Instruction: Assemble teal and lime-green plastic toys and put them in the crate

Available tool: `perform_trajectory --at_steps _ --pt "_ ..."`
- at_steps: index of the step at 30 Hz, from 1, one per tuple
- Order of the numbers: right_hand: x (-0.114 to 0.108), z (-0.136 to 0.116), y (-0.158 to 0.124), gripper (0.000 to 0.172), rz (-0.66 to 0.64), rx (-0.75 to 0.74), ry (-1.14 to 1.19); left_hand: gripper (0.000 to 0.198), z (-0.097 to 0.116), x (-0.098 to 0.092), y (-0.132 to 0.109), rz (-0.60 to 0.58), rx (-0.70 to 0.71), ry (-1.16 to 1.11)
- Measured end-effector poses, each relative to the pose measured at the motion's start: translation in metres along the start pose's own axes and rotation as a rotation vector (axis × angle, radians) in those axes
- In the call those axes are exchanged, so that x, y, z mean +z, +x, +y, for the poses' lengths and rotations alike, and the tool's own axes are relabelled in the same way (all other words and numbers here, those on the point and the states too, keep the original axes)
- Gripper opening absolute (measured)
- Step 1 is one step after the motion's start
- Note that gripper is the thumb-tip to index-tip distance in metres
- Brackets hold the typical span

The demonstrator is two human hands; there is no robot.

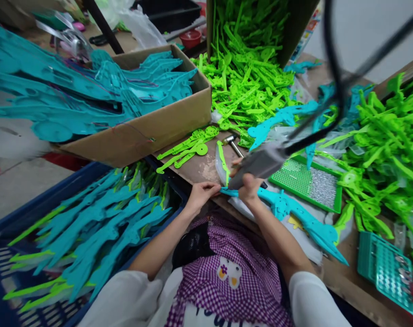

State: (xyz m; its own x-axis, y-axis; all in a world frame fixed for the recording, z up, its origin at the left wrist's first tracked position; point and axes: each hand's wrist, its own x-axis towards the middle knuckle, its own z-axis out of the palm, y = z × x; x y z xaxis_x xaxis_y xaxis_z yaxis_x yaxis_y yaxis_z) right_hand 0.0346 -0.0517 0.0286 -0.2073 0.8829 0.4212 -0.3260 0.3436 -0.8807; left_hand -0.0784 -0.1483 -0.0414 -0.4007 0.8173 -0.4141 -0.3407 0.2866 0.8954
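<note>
Blurred black cord (328, 32) crosses the upper right, down to a smooth grey handheld tool (261, 163) at centre, its tip hard to make out. The right hand (250, 187) wraps around the tool, some fingers hidden behind it. Thumb and forefinger of the left hand (202, 196) pinch the narrow end of a long, moulded blue plastic piece (283, 204), right of centre, partly covered by the right hand. Silvery bits (324, 187), perhaps screws, lie in a perforated green tray (291, 177) on the scuffed brown tabletop (206, 170).

Two hands (204, 193) (250, 187), one corded tool (260, 164), one hammer (234, 146), one blue crate (9, 229)
</note>
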Motion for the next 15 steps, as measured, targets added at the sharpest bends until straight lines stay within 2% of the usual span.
perform_trajectory --at_steps 3,5,6,8,10,12,15 --pt "-0.037 -0.029 0.028 0.061 0.241 -0.109 -0.040 0.046 0.003 -0.004 -0.002 -0.071 -0.007 0.055" --pt "-0.075 -0.041 0.050 0.064 0.343 -0.205 -0.134 0.048 0.006 -0.006 -0.003 -0.107 0.002 0.105" --pt "-0.096 -0.044 0.059 0.061 0.368 -0.217 -0.212 0.048 0.008 -0.007 -0.003 -0.109 0.007 0.128" --pt "-0.133 -0.040 0.075 0.050 0.417 -0.201 -0.322 0.046 0.010 -0.008 -0.001 -0.093 -0.002 0.157" --pt "-0.162 -0.030 0.085 0.043 0.448 -0.179 -0.369 0.045 0.009 -0.008 0.002 -0.067 -0.024 0.164" --pt "-0.179 -0.016 0.091 0.046 0.466 -0.165 -0.402 0.044 0.005 -0.008 0.005 -0.033 -0.030 0.162" --pt "-0.188 0.004 0.099 0.053 0.434 -0.111 -0.448 0.043 0.001 -0.008 0.006 0.029 -0.012 0.154"
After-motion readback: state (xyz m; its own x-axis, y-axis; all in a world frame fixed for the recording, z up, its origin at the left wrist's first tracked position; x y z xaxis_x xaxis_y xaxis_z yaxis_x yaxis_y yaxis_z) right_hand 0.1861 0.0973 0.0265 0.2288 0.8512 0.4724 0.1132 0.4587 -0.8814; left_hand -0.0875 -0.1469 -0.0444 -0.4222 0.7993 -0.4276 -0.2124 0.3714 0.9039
